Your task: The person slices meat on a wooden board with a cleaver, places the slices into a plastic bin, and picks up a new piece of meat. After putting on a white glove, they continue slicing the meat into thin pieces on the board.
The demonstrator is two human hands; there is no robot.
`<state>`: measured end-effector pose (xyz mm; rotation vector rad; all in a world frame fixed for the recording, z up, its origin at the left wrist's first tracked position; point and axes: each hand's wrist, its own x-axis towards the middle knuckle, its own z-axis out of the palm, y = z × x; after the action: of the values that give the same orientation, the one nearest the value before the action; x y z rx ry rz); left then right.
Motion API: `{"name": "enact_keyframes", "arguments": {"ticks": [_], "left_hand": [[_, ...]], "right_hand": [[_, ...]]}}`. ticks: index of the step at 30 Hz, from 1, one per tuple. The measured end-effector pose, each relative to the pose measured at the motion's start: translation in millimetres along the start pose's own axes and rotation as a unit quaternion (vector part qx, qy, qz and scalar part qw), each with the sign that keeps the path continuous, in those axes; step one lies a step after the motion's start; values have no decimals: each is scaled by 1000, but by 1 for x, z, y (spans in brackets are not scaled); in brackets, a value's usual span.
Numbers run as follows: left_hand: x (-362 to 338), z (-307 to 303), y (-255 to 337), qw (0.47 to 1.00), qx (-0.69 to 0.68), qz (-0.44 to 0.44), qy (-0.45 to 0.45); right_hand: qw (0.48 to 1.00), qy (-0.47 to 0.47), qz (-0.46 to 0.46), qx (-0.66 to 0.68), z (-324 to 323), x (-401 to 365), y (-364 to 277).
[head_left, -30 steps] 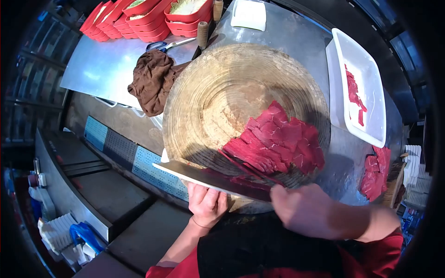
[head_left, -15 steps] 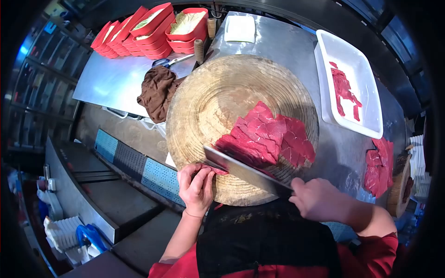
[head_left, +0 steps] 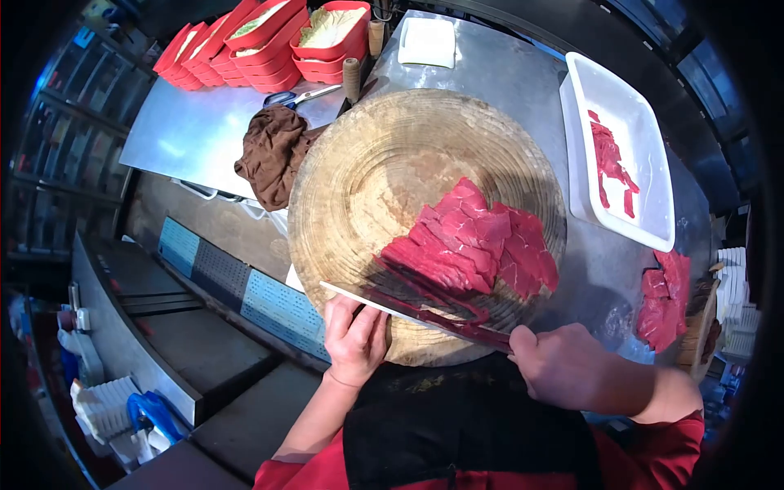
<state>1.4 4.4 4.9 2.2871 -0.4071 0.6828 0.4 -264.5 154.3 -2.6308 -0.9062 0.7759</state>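
My right hand (head_left: 563,367) is closed round the handle of a cleaver (head_left: 392,305). Its long blade slants across the near part of a round wooden chopping block (head_left: 359,155). At the blade's far end my left hand (head_left: 357,341) has its fingers bent and closed. The blade hides the fingertips, so what they pinch cannot be seen. Overlapping slices of raw red meat (head_left: 457,237) lie fanned on the block just beyond the blade. A thin dark meat strip (head_left: 441,304) lies along the blade's far side, apart from most of the pile.
Right of the block stands a white tub (head_left: 580,163) with meat strips inside. More meat slices (head_left: 663,298) lie on the steel table (head_left: 604,278) near it. A brown cloth (head_left: 273,155), scissors (head_left: 314,94) and stacked red trays (head_left: 269,61) are at the left. A white square item (head_left: 427,42) lies behind.
The cleaver has shifted toward my body and left, and its blade now passes over my left fingertips. The meat strip seen in my left fingers before is now hidden. A dark strip has separated from the pile.
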Motion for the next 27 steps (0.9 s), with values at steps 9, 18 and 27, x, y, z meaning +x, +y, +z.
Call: {"name": "enact_keyframes", "arguments": {"ticks": [9, 18, 27], "left_hand": [[-1, 0, -3, 999, -5, -29, -13], [2, 2, -2, 1000, -23, -14, 1], [-4, 3, -3, 1000, 2, 5, 11]], "right_hand": [[992, -116, 24, 40, -20, 38, -8], [996, 2, 4, 85, -4, 101, -22], [984, -51, 128, 116, 12, 1, 18]]}}
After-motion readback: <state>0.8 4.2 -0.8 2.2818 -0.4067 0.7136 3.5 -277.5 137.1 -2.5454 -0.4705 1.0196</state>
